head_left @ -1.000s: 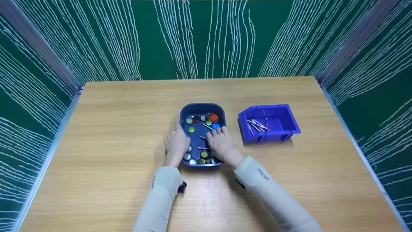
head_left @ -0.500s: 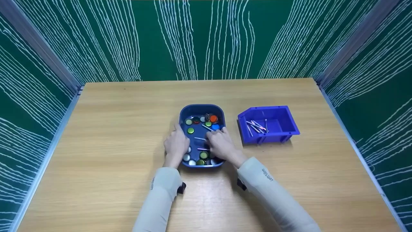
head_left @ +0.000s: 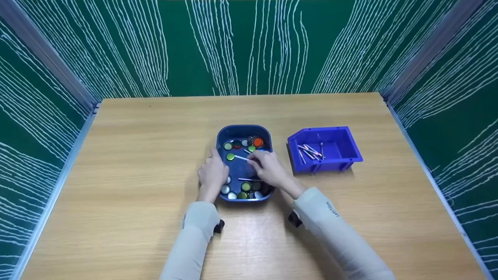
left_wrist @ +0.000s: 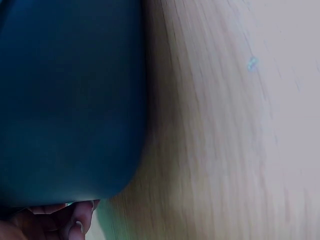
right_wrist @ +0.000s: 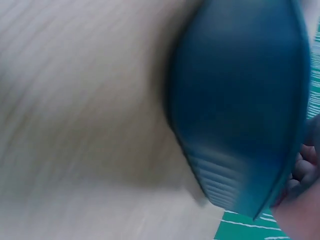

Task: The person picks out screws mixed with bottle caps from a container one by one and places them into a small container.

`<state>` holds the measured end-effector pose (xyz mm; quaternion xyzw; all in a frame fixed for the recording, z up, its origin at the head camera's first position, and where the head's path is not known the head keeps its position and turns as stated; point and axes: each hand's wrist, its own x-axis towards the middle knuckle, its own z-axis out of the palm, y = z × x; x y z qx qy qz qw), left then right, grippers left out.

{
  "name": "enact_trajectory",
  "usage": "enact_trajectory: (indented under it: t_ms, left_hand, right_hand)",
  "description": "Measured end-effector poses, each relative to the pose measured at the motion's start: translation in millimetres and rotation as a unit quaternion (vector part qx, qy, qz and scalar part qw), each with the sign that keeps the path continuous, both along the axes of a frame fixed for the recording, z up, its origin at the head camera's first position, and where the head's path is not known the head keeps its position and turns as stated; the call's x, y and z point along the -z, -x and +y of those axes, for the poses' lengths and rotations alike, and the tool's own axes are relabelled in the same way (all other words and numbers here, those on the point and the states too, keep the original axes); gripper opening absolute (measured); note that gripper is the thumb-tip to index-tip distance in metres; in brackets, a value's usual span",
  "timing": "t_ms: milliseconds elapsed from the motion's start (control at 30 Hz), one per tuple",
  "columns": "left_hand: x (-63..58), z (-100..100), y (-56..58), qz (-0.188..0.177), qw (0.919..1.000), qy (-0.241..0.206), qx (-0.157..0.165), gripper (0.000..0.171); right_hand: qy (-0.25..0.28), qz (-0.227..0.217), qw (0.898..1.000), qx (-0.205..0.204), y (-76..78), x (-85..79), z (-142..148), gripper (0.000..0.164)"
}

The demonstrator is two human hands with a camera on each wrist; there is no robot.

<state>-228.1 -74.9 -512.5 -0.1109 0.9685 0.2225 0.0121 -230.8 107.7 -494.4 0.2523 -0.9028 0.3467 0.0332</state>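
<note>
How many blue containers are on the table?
2: a rounded tray at the table's centre, between both hands, and an open-fronted bin to its right. None seems hidden.

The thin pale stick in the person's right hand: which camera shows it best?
The head view. The thin pale stick shows there, pinched by the right hand above the round-cornered dark blue plastic tray of bottle caps. Both wrist views show only the tray's blurred outer wall, no stick.
</note>
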Motion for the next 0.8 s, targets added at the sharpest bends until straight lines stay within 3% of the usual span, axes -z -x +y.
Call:
enact_trajectory:
  t_ms: [167, 800]
  left_hand:
    - [-0.7, -0.8, 0.1, 0.003, 1.0000, -0.001, 0.002, 0.050]
    - [1.0, 0.8, -1.1, 0.015, 0.9999, -0.007, -0.002, 0.040]
  right_hand:
    - [0.052, -0.030, 0.998, 0.005, 4.1, -12.7, 10.3, 0.016]
    - [0.070, -0.020, 0.992, 0.099, 21.0, -41.7, 96.3, 0.022]
